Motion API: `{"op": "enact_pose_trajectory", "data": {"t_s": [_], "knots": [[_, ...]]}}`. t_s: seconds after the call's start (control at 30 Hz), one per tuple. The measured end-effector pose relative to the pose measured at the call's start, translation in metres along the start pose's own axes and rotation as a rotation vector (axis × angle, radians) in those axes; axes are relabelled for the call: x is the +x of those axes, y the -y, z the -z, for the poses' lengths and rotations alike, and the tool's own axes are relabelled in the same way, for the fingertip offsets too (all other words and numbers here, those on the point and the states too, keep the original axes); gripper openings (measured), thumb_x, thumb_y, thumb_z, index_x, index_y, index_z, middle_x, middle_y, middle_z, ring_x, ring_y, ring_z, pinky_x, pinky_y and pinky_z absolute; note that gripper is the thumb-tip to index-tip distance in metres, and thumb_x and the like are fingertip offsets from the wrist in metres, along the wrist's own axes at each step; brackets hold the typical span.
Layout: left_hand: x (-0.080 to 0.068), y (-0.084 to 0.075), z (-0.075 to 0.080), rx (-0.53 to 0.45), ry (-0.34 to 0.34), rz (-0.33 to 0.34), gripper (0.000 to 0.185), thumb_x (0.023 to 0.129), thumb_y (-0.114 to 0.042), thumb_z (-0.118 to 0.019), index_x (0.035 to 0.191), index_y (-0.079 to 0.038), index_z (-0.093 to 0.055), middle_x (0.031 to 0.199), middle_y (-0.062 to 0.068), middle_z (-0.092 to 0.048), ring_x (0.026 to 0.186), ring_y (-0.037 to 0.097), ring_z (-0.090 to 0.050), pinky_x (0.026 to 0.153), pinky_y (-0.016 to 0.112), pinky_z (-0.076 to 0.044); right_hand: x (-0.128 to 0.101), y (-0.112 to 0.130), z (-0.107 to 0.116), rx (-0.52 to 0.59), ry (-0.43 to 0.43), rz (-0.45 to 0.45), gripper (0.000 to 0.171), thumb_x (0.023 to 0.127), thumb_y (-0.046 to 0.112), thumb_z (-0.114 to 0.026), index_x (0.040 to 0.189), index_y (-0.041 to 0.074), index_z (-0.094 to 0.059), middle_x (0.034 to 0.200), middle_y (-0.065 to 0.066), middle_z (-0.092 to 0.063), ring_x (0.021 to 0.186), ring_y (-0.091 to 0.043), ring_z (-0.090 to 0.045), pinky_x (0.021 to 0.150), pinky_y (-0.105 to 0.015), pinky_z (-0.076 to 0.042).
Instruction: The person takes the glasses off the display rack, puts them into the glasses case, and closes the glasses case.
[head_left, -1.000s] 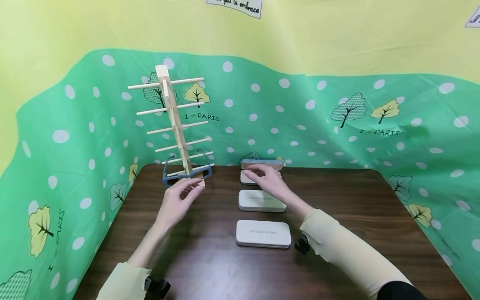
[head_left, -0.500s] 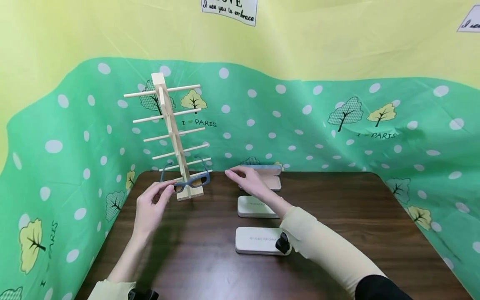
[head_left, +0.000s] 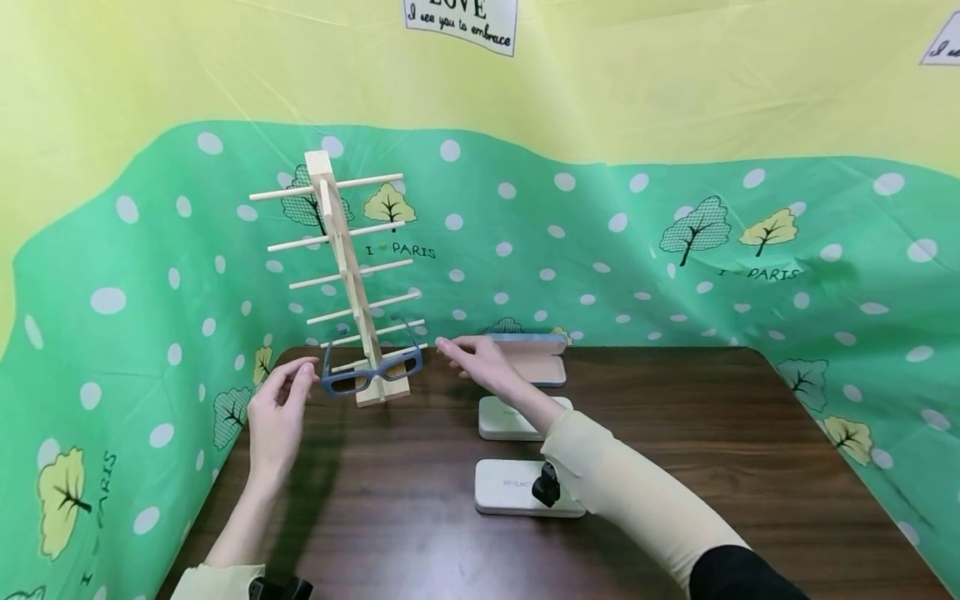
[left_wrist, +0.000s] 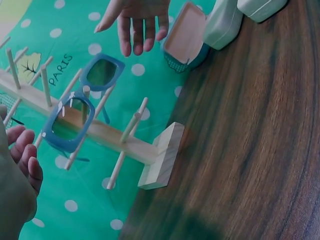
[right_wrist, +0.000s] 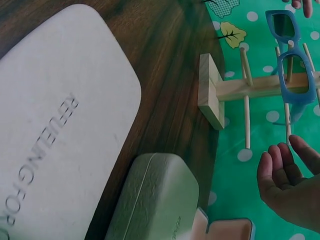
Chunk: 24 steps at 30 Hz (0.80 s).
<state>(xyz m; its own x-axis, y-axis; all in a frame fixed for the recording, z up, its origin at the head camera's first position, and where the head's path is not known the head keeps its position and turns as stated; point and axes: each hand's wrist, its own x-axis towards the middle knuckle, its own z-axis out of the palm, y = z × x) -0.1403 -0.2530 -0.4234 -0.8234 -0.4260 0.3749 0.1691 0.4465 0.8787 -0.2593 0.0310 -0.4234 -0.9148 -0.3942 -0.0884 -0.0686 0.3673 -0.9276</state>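
Note:
Blue-framed sunglasses (head_left: pixel 350 383) with dark lenses sit across the lower pegs of a wooden display rack (head_left: pixel 347 258), lenses facing me. My left hand (head_left: pixel 274 417) is just left of the frame, thumb and fingers relaxed with a small gap to the glasses. On the other side, my right hand (head_left: pixel 483 364) reaches toward the rack with its fingertips a little right of the frame. Neither hand holds anything. In the left wrist view the glasses' two lenses (left_wrist: pixel 101 73) show between the hands, and the right wrist view shows my right fingers (right_wrist: pixel 280 162) loosely bent below them.
An open glasses case (head_left: pixel 547 368) with a pink lining lies at the table's back edge, partly behind my right hand. Two closed white cases (head_left: pixel 498 487) lie in front of it, partly covered by my right arm. A patterned green and yellow cloth (head_left: pixel 600 250) hangs behind the brown table (head_left: pixel 420 500).
My left hand has let go of the sunglasses and drawn off to the left. My right hand has moved left from over the open case toward the rack. The glasses now sit more level.

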Motion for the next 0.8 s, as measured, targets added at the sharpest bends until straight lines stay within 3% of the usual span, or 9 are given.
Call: {"op": "enact_pose_trajectory", "data": {"t_s": [0.17,0.3,0.37,0.5,0.63,0.7,0.8], "knots": [[0.003,0.005,0.000,0.065,0.003,0.091,0.038,0.105,-0.043,-0.057,0.123,-0.013,-0.072,0.098,-0.004,-0.071,0.082,0.002,-0.058,0.072,0.016,-0.043,0.003,0.001,-0.007,0.023,0.011,-0.002,0.047,0.102,0.051,-0.058,0.122,0.011,-0.074,0.128,-0.011,-0.071,0.115,-0.032,-0.069,0.094,-0.046,-0.059],[0.006,0.007,-0.001,0.124,0.036,0.189,0.047,0.102,-0.055,-0.054,0.128,-0.018,-0.070,0.101,-0.010,-0.068,0.089,-0.002,-0.057,0.078,0.018,-0.043,0.008,0.003,-0.013,0.050,0.010,-0.024,0.049,0.103,0.050,-0.056,0.122,0.008,-0.075,0.129,-0.011,-0.072,0.113,-0.028,-0.071,0.090,-0.039,-0.060],[0.007,0.008,-0.002,0.156,0.054,0.226,0.050,0.102,-0.059,-0.053,0.129,-0.021,-0.069,0.104,-0.011,-0.067,0.090,-0.003,-0.055,0.080,0.021,-0.042,0.010,0.004,-0.017,0.073,0.026,-0.038,0.052,0.104,0.050,-0.055,0.123,0.006,-0.074,0.132,-0.014,-0.070,0.116,-0.030,-0.070,0.094,-0.042,-0.060],[0.009,0.013,-0.002,0.206,0.090,0.269,0.053,0.102,-0.062,-0.050,0.131,-0.021,-0.067,0.107,-0.003,-0.068,0.089,-0.001,-0.054,0.080,0.024,-0.041,0.012,0.008,-0.025,0.097,0.054,-0.062,0.053,0.104,0.049,-0.056,0.126,0.004,-0.072,0.132,-0.017,-0.069,0.116,-0.029,-0.069,0.099,-0.045,-0.058],[0.010,0.016,-0.003,0.221,0.128,0.288,0.056,0.102,-0.062,-0.048,0.134,-0.019,-0.066,0.117,0.009,-0.071,0.089,0.000,-0.054,0.082,0.027,-0.041,0.013,0.010,-0.030,0.117,0.043,-0.084,0.048,0.104,0.046,-0.057,0.121,0.003,-0.072,0.125,-0.016,-0.071,0.113,-0.029,-0.070,0.096,-0.041,-0.060],[0.010,0.016,-0.004,0.204,0.151,0.295,0.056,0.103,-0.061,-0.048,0.135,-0.018,-0.066,0.115,0.011,-0.074,0.086,-0.001,-0.058,0.083,0.027,-0.042,0.014,0.009,-0.031,0.143,0.034,-0.097,0.047,0.104,0.044,-0.057,0.119,0.002,-0.072,0.121,-0.016,-0.072,0.114,-0.033,-0.070,0.094,-0.040,-0.060],[0.011,0.015,-0.003,0.148,0.186,0.321,0.054,0.104,-0.056,-0.049,0.135,-0.015,-0.067,0.098,0.002,-0.077,0.080,-0.002,-0.064,0.083,0.022,-0.045,0.015,0.009,-0.033,0.193,0.033,-0.122,0.045,0.105,0.041,-0.058,0.116,0.000,-0.072,0.118,-0.015,-0.071,0.117,-0.038,-0.068,0.093,-0.040,-0.061]]}}
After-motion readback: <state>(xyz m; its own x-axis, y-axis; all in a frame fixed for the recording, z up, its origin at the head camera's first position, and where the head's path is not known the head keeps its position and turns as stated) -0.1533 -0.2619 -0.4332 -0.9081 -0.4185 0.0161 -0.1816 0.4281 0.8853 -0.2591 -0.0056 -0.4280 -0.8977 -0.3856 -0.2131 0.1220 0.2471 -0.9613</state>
